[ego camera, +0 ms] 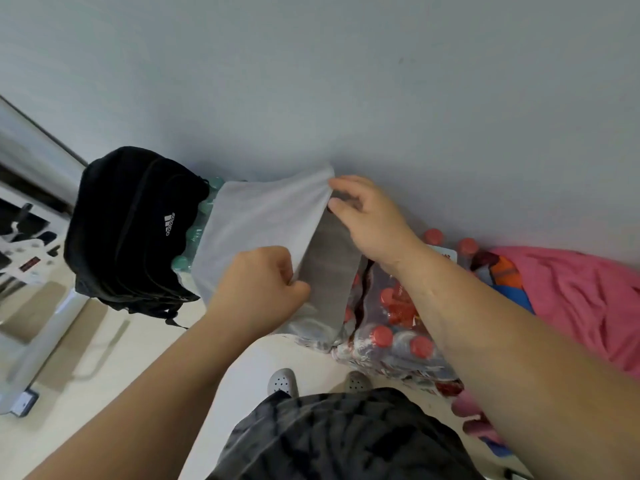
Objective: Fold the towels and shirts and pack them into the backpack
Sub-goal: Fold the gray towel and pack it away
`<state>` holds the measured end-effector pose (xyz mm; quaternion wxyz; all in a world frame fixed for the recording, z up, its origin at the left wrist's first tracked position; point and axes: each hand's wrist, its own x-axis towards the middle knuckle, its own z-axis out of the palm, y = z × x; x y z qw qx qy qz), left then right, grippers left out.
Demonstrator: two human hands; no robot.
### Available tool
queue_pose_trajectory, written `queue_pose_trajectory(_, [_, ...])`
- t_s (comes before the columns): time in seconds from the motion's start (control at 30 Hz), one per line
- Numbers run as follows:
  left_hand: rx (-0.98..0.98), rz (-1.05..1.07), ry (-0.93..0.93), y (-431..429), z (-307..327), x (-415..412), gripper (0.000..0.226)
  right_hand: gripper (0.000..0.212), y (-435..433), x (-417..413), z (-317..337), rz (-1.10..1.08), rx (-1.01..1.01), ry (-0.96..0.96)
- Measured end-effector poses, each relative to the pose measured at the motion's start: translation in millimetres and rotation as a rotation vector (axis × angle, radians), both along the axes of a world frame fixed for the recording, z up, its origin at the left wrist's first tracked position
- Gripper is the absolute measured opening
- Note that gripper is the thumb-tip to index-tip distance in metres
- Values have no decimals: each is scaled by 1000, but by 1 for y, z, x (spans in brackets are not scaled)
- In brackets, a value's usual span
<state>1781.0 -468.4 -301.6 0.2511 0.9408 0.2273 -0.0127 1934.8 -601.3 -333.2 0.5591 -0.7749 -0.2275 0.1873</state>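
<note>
Grey cloth held by both hands

Spread over shrink-wrapped bottle packs at the wall, just beside the black backpack. Left hand curled tight on its near edge; right hand pinches the far corner. Pink cloth heaped to the right.

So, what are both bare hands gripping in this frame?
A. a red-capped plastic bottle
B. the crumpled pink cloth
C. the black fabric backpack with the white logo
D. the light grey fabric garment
D: the left hand grips the near edge of the light grey fabric garment and the right hand pinches its far corner. Neither hand is on the black backpack at the left.
</note>
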Motion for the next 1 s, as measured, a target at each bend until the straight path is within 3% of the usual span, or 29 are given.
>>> queue_pose_trajectory(0.07, [-7, -69, 24, -11, -5, 8, 16, 42, -11, 5, -10, -44, -10, 71])
queue_pose_trajectory(0.23, [-9, -241, 257, -40, -57, 17, 15, 56, -33, -3, -37, -12, -251, 238])
queue_pose_trajectory(0.5, [-99, -240, 251, -43, -51, 0, 12, 49, -36, -5, -38, -33, -208, 171])
queue_pose_trajectory(0.63, [-124, -258, 235, -42, -42, 2, 10, 49, -42, -5, -35, -66, -264, 36])
queue_pose_trajectory(0.77, [-71, -362, 355, -41, -53, 2, 36, 52, -45, -9, -38, 121, -732, -156])
queue_pose_trajectory(0.83, [-79, -302, 268, -35, -57, 2, 39, 57, -38, -18, -36, 108, -870, -312])
queue_pose_trajectory(0.93, [-19, -220, 49, -10, -58, 4, 27, 68, -18, -35, -28, 5, -835, -520])
queue_pose_trajectory(1.0, [51, -162, -38, 17, -60, 6, 25, 71, -2, -42, -26, 72, -801, -516])
